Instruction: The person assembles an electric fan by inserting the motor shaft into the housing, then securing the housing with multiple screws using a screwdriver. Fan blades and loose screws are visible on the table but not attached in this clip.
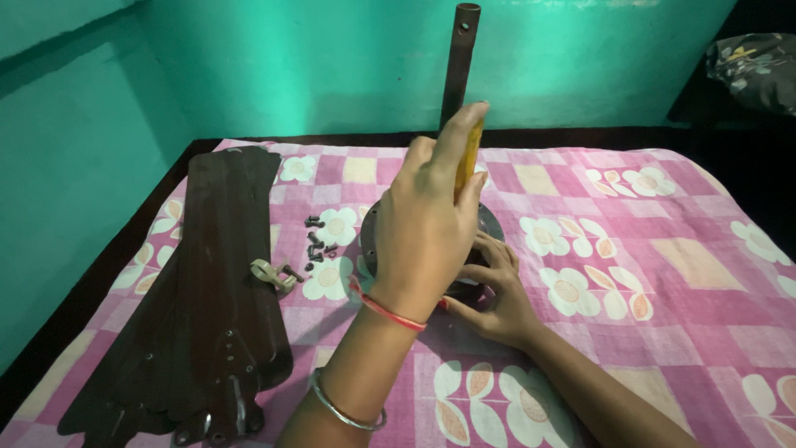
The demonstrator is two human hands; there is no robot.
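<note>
Brown fan blades [207, 290] beside hands [423, 224]

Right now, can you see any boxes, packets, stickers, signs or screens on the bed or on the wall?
None in view: no package, label, sign or screen shows.
The wall is plain green.
The bed cover is pink with a printed flower pattern, not a label.
The left hand holds a yellow tool with no sticker that can be made out.
</note>
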